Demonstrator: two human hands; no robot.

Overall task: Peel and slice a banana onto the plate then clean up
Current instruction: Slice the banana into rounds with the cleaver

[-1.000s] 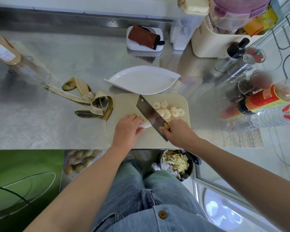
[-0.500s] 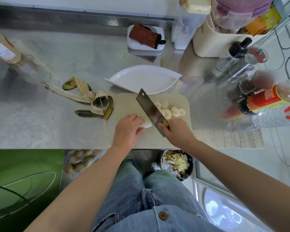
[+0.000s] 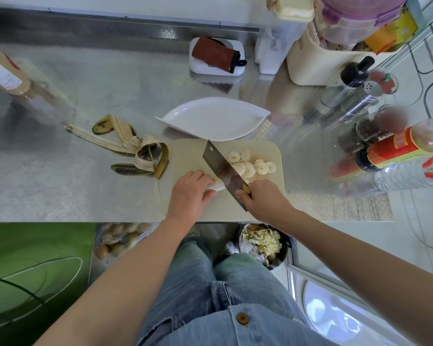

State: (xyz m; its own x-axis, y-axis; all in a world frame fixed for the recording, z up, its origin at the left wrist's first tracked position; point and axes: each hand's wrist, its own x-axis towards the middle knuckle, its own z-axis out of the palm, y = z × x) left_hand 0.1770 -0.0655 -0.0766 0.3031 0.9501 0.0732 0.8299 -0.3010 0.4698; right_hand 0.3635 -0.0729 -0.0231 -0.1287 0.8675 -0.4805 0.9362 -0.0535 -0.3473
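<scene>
Brought the knife (image 3: pixel 220 166) slightly lower than half a second ago, blade down across the banana (image 3: pixel 216 187) again; kept the left hand (image 3: pixel 189 193) in the same place.

At far left on the tabletop (image 3: pixel 60 191), a tan bottle (image 3: pixel 3 73) with a pale label. Further right, the banana peel (image 3: pixel 135 151) spread open, strips pointing several ways, just beside the left edge of the cutting board (image 3: pixel 185 156).

On the board, left hand laid over the unsliced end of the banana, fingers curled down, grip closed on the fruit and pressing it to the board. Just right of those fingers, the wide blade set slantwise across the banana, touching it. Right hand (image 3: pixel 263 198) wrapped round the knife handle, grip fully closed, only a small yellow part of the handle visible.

Right of the blade, round banana slices (image 3: pixel 250 166) lying on the board, some overlapping.

Behind the board, the white leaf-shaped plate (image 3: pixel 210 118), its near rim at the board's far edge; cannot tell whether touching.

At far right, a red-labelled bottle (image 3: pixel 398 146) among other bottles and shakers, close together.
</scene>
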